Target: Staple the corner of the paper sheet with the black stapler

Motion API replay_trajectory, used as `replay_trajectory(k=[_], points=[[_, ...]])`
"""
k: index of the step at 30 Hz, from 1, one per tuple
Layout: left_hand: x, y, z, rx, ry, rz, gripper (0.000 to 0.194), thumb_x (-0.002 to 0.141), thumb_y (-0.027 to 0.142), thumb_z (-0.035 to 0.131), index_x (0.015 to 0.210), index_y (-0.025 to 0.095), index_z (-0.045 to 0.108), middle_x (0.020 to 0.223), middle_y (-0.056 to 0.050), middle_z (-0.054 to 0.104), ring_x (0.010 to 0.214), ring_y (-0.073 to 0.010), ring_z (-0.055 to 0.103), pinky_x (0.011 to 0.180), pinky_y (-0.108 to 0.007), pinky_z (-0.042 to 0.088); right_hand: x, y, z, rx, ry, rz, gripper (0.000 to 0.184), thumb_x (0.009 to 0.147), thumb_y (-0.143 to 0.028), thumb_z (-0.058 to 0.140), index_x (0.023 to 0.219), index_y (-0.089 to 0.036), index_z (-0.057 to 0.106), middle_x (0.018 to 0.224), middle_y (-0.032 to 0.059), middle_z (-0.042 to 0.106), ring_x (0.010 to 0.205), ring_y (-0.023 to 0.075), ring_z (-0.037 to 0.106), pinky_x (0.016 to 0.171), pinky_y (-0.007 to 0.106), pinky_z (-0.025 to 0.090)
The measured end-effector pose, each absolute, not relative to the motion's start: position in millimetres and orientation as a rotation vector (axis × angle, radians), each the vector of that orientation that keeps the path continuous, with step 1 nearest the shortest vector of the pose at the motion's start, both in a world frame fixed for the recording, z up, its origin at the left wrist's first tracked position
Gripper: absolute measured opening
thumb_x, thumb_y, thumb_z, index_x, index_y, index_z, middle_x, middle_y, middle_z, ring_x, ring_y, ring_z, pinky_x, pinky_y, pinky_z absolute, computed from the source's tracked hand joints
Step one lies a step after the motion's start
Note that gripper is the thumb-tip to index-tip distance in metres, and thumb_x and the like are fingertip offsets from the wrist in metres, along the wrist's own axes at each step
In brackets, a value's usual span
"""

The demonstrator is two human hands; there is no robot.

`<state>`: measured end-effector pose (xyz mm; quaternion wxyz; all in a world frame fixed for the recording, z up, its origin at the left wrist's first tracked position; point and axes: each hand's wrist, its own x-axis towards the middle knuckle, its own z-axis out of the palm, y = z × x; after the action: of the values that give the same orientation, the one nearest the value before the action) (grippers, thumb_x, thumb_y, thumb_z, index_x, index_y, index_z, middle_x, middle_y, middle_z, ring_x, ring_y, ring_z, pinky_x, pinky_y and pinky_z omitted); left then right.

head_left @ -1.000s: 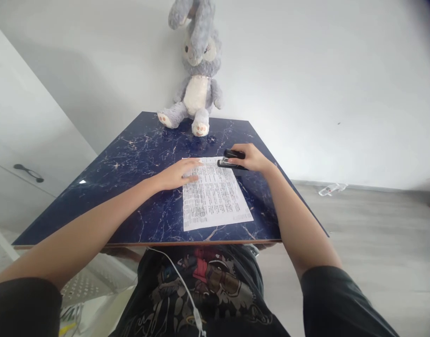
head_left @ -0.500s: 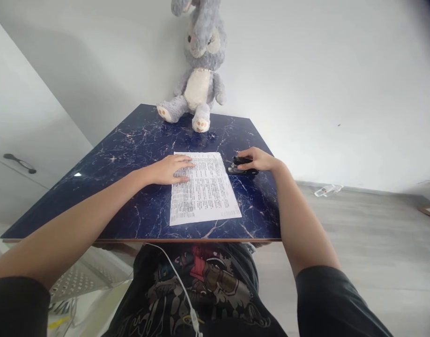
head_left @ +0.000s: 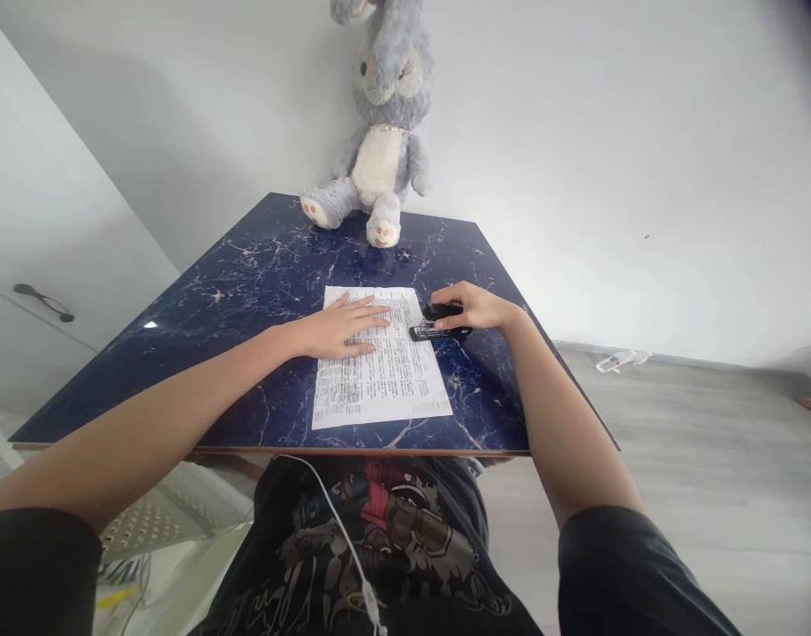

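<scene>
A printed sheet of paper (head_left: 385, 389) lies on the dark blue marbled table in front of me. My left hand (head_left: 343, 329) rests flat on its upper left part with the fingers spread. On the right, my right hand (head_left: 472, 306) is closed around a black stapler (head_left: 442, 329). The stapler's front end overlaps the right edge of the paper, and its jaw points left. I cannot tell whether the paper is between its jaws.
A grey plush rabbit (head_left: 385, 159) sits at the back of the table (head_left: 246, 265) against the white wall. A white cabinet with a dark handle (head_left: 44, 302) stands at left. A white cable (head_left: 339, 526) hangs before my shirt. Clear plastic packaging (head_left: 623, 360) lies on the floor.
My right hand has moved left with the stapler, whose front now reaches over the paper's edge. The left hand has slid right, further onto the sheet, with its fingers more spread.
</scene>
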<state>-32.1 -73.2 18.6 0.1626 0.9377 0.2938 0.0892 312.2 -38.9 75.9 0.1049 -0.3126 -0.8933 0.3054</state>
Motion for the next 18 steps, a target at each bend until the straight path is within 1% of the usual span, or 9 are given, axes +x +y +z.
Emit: replay_trajectory(k=[3, 5, 7, 9, 11, 14, 18], points=[[-28.8, -74.7, 20.2, 2.684, 0.852, 0.295, 0.049, 0.103, 0.059, 0.056, 0.139, 0.027, 0.066, 0.172, -0.007, 0.039, 0.161, -0.0343, 0.028, 0.133, -0.054, 0.010, 321.5, -37.6, 78.3, -1.032, -2.584, 0.779, 0.032, 0.087, -0.049, 0.075, 0.081, -0.021, 0.062, 0.079, 0.0000, 0.060, 0.072, 0.0164, 0.050, 0.067, 0.033, 0.035], [-27.8, -74.9, 19.1, 2.672, 0.928, 0.323, 0.049, 0.105, 0.061, 0.053, 0.134, 0.025, 0.069, 0.172, -0.010, 0.038, 0.160, -0.0356, 0.031, 0.132, -0.055, 0.015, 327.5, -35.0, 76.9, -1.126, -2.536, 0.684, 0.030, 0.087, -0.047, 0.075, 0.081, -0.020, 0.064, 0.079, 0.0007, 0.061, 0.072, 0.0169, 0.050, 0.067, 0.034, 0.035], [-27.9, -74.7, 16.9, 2.653, 0.987, 0.305, 0.054, 0.104, 0.062, 0.053, 0.145, 0.028, 0.063, 0.175, -0.010, 0.033, 0.162, -0.0381, 0.026, 0.131, -0.059, 0.013, 328.1, -32.8, 73.7, -1.165, -2.520, 0.655, 0.030, 0.086, -0.047, 0.075, 0.081, -0.020, 0.064, 0.078, 0.0008, 0.061, 0.071, 0.0169, 0.050, 0.067, 0.034, 0.035], [-28.3, -75.1, 14.9, 2.643, 0.976, 0.250, 0.062, 0.103, 0.063, 0.056, 0.158, 0.035, 0.051, 0.178, -0.007, 0.025, 0.165, -0.0400, 0.016, 0.131, -0.062, 0.008, 322.0, -32.3, 70.1, -1.135, -2.534, 0.683, 0.031, 0.086, -0.048, 0.075, 0.080, -0.020, 0.062, 0.076, 0.0001, 0.059, 0.070, 0.0164, 0.049, 0.066, 0.034, 0.034], [-28.0, -76.5, 14.4, 2.643, 0.912, 0.206, 0.064, 0.102, 0.062, 0.058, 0.162, 0.041, 0.046, 0.179, -0.003, 0.020, 0.165, -0.0397, 0.012, 0.132, -0.061, 0.006, 310.8, -33.8, 67.5, -1.082, -2.553, 0.728, 0.033, 0.087, -0.048, 0.074, 0.077, -0.020, 0.058, 0.073, -0.0013, 0.056, 0.068, 0.0153, 0.046, 0.065, 0.033, 0.033], [-26.1, -80.4, 16.6, 2.656, 0.844, 0.186, 0.065, 0.102, 0.061, 0.059, 0.163, 0.044, 0.043, 0.179, 0.000, 0.016, 0.165, -0.0389, 0.012, 0.132, -0.061, 0.005, 293.4, -37.9, 65.4, -1.010, -2.564, 0.789, 0.036, 0.087, -0.049, 0.072, 0.074, -0.021, 0.054, 0.069, -0.0028, 0.051, 0.067, 0.0145, 0.044, 0.064, 0.032, 0.031], [-23.6, -85.2, 21.3, 2.662, 0.817, 0.224, 0.067, 0.101, 0.059, 0.061, 0.163, 0.044, 0.042, 0.180, -0.002, 0.014, 0.165, -0.0370, 0.017, 0.133, -0.059, 0.007, 282.3, -41.0, 62.5, -0.910, -2.575, 0.824, 0.036, 0.088, -0.049, 0.071, 0.076, -0.021, 0.053, 0.071, -0.0030, 0.051, 0.068, 0.0146, 0.045, 0.064, 0.032, 0.031]])
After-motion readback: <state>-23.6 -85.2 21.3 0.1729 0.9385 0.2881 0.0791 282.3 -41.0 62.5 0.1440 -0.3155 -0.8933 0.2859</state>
